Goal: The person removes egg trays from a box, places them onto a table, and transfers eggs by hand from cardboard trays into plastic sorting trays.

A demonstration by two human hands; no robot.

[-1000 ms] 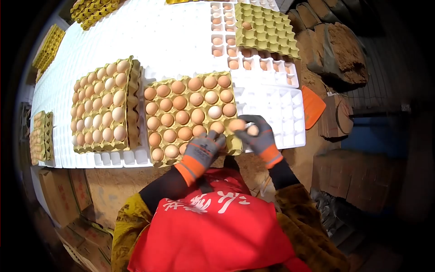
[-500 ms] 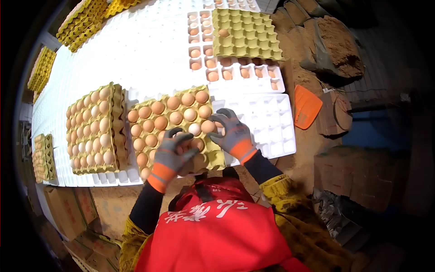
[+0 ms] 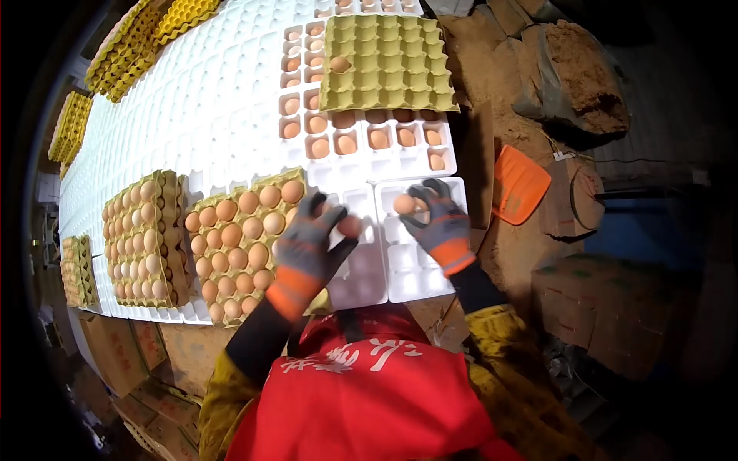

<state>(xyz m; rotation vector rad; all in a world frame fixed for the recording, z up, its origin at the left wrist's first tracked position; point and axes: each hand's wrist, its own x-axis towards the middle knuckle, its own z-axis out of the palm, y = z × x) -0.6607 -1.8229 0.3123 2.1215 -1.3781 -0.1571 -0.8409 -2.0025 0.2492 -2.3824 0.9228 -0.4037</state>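
One egg [image 3: 403, 203] sits gripped in the right hand [image 3: 442, 223], fingers bent, over a white tray [image 3: 419, 280], while the half-curled left hand [image 3: 306, 244], angled forward, holds a darker egg [image 3: 350, 227].

1. The scene is recorded in a single view, taken from a camera worn on the person's head.
2. The lens is pointed forward and steeply down, the red apron [image 3: 361, 396] being seen from above along the bottom of the frame.
3. The left hand [image 3: 305, 244] and right hand [image 3: 441, 224] are caught at close range, near the centre.
4. White trays [image 3: 207, 115] are viewed at a slant, stretching away toward the upper left, where the yellow stacked trays [image 3: 127, 58] are shown farther off.
5. The outer scene is bent by a wide lens, the corners being darkened to black.
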